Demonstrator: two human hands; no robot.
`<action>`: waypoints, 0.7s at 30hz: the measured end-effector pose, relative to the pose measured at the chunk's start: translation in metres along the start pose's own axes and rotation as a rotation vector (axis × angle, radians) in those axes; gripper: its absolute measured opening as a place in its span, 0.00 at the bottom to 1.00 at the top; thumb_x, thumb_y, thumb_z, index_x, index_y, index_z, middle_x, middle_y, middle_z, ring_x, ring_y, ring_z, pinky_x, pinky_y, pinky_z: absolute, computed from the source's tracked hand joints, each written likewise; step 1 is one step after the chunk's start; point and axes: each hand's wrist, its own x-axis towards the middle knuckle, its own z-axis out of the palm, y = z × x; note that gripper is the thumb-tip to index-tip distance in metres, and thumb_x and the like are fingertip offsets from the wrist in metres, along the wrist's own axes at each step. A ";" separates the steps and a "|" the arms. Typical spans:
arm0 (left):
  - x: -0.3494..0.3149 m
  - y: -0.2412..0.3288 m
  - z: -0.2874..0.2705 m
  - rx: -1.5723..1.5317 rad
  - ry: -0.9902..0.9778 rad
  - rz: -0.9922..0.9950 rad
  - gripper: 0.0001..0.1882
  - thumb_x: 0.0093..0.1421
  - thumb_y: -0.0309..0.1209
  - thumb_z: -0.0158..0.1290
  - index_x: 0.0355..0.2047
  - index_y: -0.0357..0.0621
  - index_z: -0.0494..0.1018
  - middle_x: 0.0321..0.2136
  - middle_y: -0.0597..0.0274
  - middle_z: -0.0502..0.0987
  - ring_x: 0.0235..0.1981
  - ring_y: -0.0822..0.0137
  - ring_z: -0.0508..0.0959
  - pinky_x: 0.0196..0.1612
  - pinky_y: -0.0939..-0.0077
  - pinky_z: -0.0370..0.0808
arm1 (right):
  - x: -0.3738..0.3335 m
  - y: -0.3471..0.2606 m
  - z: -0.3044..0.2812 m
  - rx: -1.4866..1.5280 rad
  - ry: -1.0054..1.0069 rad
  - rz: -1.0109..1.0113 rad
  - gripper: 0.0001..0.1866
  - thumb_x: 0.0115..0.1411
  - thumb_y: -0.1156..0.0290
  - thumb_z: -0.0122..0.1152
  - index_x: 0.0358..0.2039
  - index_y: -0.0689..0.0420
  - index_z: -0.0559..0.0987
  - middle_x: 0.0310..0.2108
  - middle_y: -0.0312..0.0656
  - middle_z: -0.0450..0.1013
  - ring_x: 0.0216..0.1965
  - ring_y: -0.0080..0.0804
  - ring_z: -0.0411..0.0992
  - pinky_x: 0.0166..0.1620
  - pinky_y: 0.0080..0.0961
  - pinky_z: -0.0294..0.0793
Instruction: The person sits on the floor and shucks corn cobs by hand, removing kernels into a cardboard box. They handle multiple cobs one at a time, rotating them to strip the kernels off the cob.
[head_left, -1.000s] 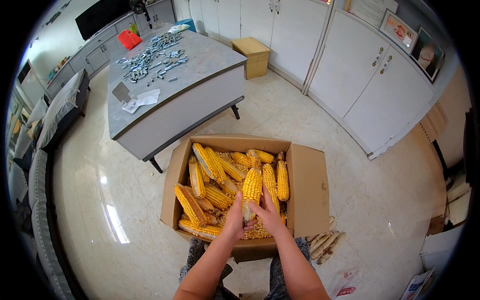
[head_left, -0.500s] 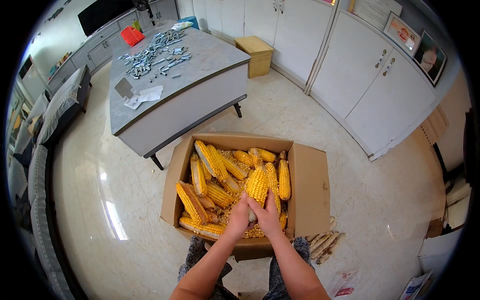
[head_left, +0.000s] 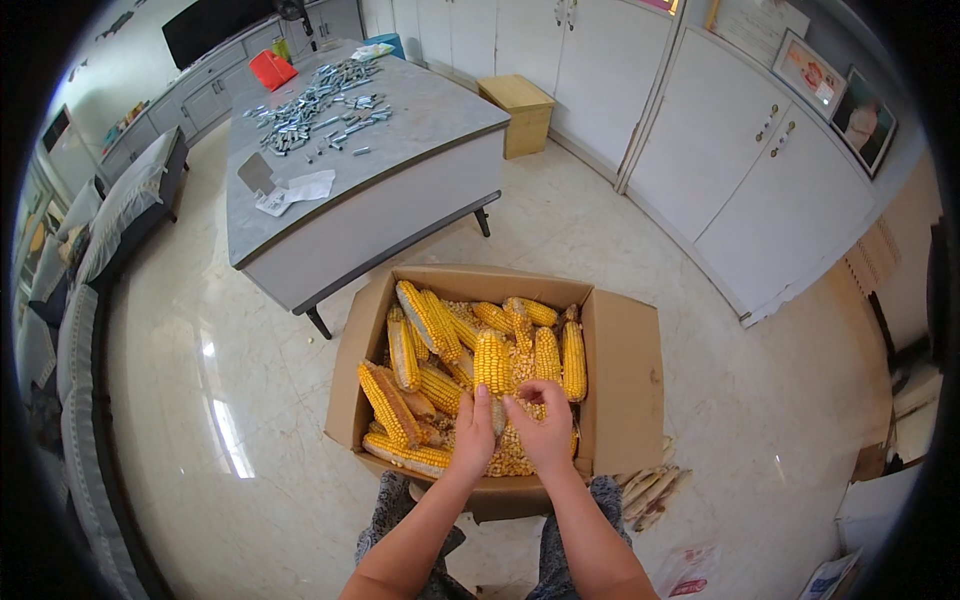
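An ear of yellow corn [head_left: 492,362] stands upright over the box, its lower end a stripped, pale cob [head_left: 498,416]. My left hand [head_left: 474,432] is closed on the ear from the left, with the thumb pointing up along it. Close by on the right is my right hand [head_left: 542,428], its fingers curled and the thumb apart from them near the stripped part. Loose kernels [head_left: 512,455] lie below and between the hands. The cardboard box [head_left: 622,380] around them holds several more ears, one of them a partly stripped ear [head_left: 390,405] at the left.
Bare cobs or husks [head_left: 650,492] lie on the floor right of the box, with a clear plastic bag [head_left: 688,570] nearer me. Beyond the box stands a grey table [head_left: 400,150] bearing many small metal pieces [head_left: 310,110]. White cabinets [head_left: 720,170] line the right.
The right hand has let go of the ear and shifted a little to the right, its fingers now curled. The ear has tipped slightly left in the left hand.
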 end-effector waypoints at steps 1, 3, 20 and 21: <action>0.002 -0.005 0.000 0.078 0.023 0.102 0.21 0.65 0.45 0.35 0.35 0.35 0.61 0.22 0.54 0.68 0.20 0.63 0.68 0.24 0.71 0.66 | 0.000 -0.003 0.000 -0.085 -0.004 -0.074 0.10 0.49 0.73 0.61 0.31 0.60 0.71 0.30 0.42 0.69 0.33 0.34 0.69 0.37 0.29 0.68; 0.001 -0.006 0.001 0.108 0.020 0.099 0.21 0.65 0.43 0.37 0.35 0.33 0.61 0.23 0.51 0.68 0.23 0.60 0.68 0.28 0.69 0.66 | 0.000 0.001 0.002 -0.127 -0.002 -0.153 0.09 0.48 0.74 0.61 0.29 0.60 0.72 0.27 0.43 0.69 0.31 0.37 0.69 0.36 0.30 0.68; -0.007 -0.004 0.007 0.250 0.077 0.194 0.21 0.64 0.43 0.39 0.40 0.31 0.60 0.28 0.45 0.71 0.27 0.52 0.71 0.33 0.63 0.68 | -0.007 0.004 0.010 0.070 0.003 0.273 0.08 0.52 0.72 0.58 0.26 0.65 0.73 0.20 0.43 0.71 0.22 0.28 0.70 0.28 0.23 0.69; -0.007 -0.004 0.008 0.286 0.086 0.198 0.21 0.64 0.43 0.38 0.40 0.32 0.60 0.27 0.45 0.71 0.27 0.52 0.71 0.33 0.63 0.68 | -0.007 0.004 0.007 0.007 -0.033 0.258 0.09 0.52 0.72 0.57 0.26 0.65 0.73 0.21 0.45 0.71 0.23 0.31 0.70 0.29 0.25 0.69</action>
